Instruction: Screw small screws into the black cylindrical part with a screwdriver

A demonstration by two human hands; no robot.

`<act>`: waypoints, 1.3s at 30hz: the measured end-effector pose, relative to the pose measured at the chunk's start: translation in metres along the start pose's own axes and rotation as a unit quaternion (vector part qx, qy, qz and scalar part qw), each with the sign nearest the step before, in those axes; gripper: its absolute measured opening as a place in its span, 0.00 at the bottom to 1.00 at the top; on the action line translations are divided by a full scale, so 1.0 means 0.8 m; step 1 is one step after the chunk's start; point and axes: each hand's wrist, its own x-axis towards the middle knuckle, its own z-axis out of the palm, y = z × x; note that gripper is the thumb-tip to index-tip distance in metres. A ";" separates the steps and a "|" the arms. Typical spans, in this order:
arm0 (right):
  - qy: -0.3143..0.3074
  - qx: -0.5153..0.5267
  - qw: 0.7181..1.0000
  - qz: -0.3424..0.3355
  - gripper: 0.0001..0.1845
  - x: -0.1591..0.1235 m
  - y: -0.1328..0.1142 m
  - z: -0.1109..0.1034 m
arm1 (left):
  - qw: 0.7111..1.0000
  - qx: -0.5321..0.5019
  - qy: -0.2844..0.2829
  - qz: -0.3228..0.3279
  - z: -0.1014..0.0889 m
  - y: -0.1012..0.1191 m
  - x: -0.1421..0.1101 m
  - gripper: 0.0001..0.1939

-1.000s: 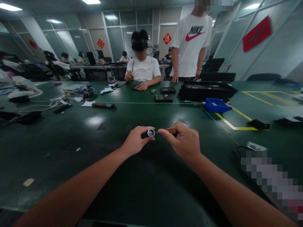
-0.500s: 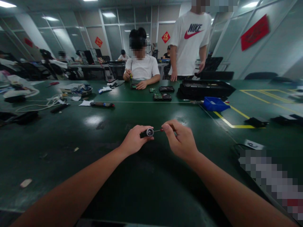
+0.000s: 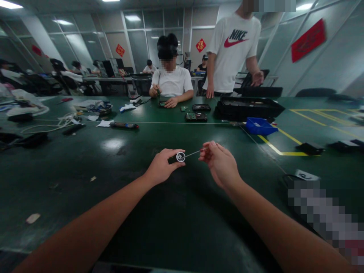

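Between the thumb and fingers of my left hand [image 3: 162, 167] is a small cylindrical part [image 3: 180, 156], its silver-rimmed round end facing me. Some small detail shows inside the rim, too fine to make out. My right hand [image 3: 222, 163] pinches a thin screwdriver [image 3: 192, 154] by its red end. The slim metal shaft slants down to the left, and its tip meets the cylinder's open end. Most of the screwdriver's handle is hidden in my fingers. Both hands are above the green table [image 3: 159, 227].
Across the table a seated person [image 3: 172, 83] works on a small device, and another person [image 3: 236, 49] stands alongside. A black case [image 3: 247, 108] and a blue bin [image 3: 261, 126] lie at the back right. A pen-like tool [image 3: 124, 125] and a white cable [image 3: 42, 127] are at the left.
My right hand has moved slightly up and right, so more of the shaft shows and it slants more. My left hand keeps its hold on the cylindrical part. The standing person's hand has risen.
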 end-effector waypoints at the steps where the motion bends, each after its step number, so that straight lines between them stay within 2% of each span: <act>1: 0.001 0.008 1.000 0.010 0.14 0.000 -0.001 0.000 | 1.000 0.000 -0.001 0.000 0.000 0.000 0.000 0.21; 4: 0.024 -0.050 0.998 -0.043 0.12 -0.004 -0.008 0.000 | 1.000 0.003 0.000 -0.015 0.001 -0.001 0.000 0.21; 8: 0.022 -0.197 0.971 -0.130 0.12 -0.014 -0.022 0.004 | 1.000 0.004 0.001 -0.023 0.002 -0.001 -0.001 0.22; 11: 0.003 -0.265 0.951 -0.160 0.11 -0.019 -0.027 0.006 | 1.000 0.004 -0.003 -0.016 0.001 0.000 -0.001 0.22; 19: -0.027 -0.363 0.903 -0.226 0.10 -0.024 -0.029 0.007 | 1.000 0.009 0.000 0.001 0.001 -0.003 -0.001 0.21; 24: 0.015 -0.437 0.858 -0.271 0.15 -0.025 -0.034 0.008 | 1.000 0.007 -0.006 0.013 0.002 -0.004 -0.002 0.20; 27: 0.016 -0.447 0.849 -0.281 0.16 -0.027 -0.035 0.008 | 1.000 0.004 -0.007 0.013 0.002 -0.005 -0.002 0.20; 32: -0.064 -0.432 0.845 -0.309 0.05 -0.029 -0.035 0.006 | 1.000 0.004 -0.003 0.011 0.002 -0.005 -0.001 0.21; 35: -0.099 -0.441 0.839 -0.303 0.06 -0.031 -0.036 0.005 | 1.000 0.003 -0.007 0.008 0.001 -0.004 -0.002 0.20; 39: -0.095 -0.455 0.841 -0.277 0.13 -0.034 -0.037 0.007 | 1.000 0.000 -0.012 0.011 0.000 -0.002 -0.001 0.20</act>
